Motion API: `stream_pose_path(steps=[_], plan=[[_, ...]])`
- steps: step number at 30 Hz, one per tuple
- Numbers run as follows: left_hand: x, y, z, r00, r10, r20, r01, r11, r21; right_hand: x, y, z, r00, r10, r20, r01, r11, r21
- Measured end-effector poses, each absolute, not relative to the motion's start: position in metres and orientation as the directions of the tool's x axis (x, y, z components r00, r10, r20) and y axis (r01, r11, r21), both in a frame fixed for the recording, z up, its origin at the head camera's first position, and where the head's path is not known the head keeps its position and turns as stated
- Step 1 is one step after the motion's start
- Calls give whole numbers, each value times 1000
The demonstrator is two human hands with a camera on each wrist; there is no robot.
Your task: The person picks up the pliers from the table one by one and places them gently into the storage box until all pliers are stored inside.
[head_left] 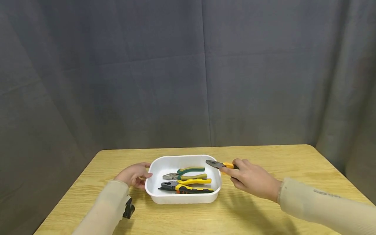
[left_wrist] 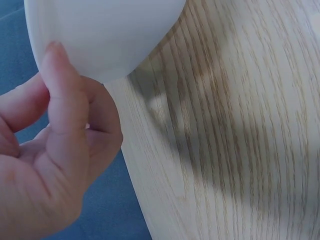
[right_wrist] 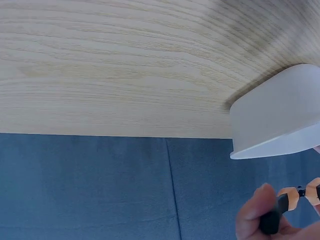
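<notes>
A white plastic tray (head_left: 188, 199) stands on the table near its middle. My left hand (head_left: 135, 175) pinches the tray's left rim between thumb and fingers; the left wrist view shows the thumb and fingers (left_wrist: 67, 110) on the white wall (left_wrist: 110, 40). Inside lie green-handled pliers (head_left: 192, 169) and yellow-and-black pliers (head_left: 194, 188), with a bit of orange (head_left: 182, 192) partly hidden beneath. My right hand (head_left: 252, 179) grips combination pliers (head_left: 215, 164) with orange-and-black handles, their dark nose pointing left over the tray's right rim. In the right wrist view a black handle end (right_wrist: 271, 220) pokes out beside the fingers.
The light wood table (head_left: 279, 163) extends to both sides of the tray. Dark grey curtains (head_left: 164, 81) hang behind it and along the sides. A small black device (head_left: 128, 209) is strapped at the left wrist.
</notes>
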State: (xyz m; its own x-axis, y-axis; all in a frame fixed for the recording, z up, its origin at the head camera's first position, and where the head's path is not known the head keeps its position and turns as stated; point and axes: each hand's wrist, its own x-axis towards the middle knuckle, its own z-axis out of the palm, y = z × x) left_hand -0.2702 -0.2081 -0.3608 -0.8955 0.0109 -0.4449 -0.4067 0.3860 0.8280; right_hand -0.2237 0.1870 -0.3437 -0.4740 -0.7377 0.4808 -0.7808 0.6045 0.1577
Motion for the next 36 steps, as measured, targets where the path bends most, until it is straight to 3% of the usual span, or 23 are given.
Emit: stream_pose_path(steps=[17, 27, 36], plan=[[-266, -205, -359, -893, 10, -449, -412, 382, 828, -235, 166, -348, -374, -798, 472, -821, 522, 232], [-265, -205, -361, -893, 9, -450, -413, 383, 827, -240, 147, -345, -417, -833, 365, -820, 518, 245], [-262, -202, -360, -896, 14, -444, -404, 394, 826, -251, 131, -344, -388, -878, 281, -814, 470, 341]])
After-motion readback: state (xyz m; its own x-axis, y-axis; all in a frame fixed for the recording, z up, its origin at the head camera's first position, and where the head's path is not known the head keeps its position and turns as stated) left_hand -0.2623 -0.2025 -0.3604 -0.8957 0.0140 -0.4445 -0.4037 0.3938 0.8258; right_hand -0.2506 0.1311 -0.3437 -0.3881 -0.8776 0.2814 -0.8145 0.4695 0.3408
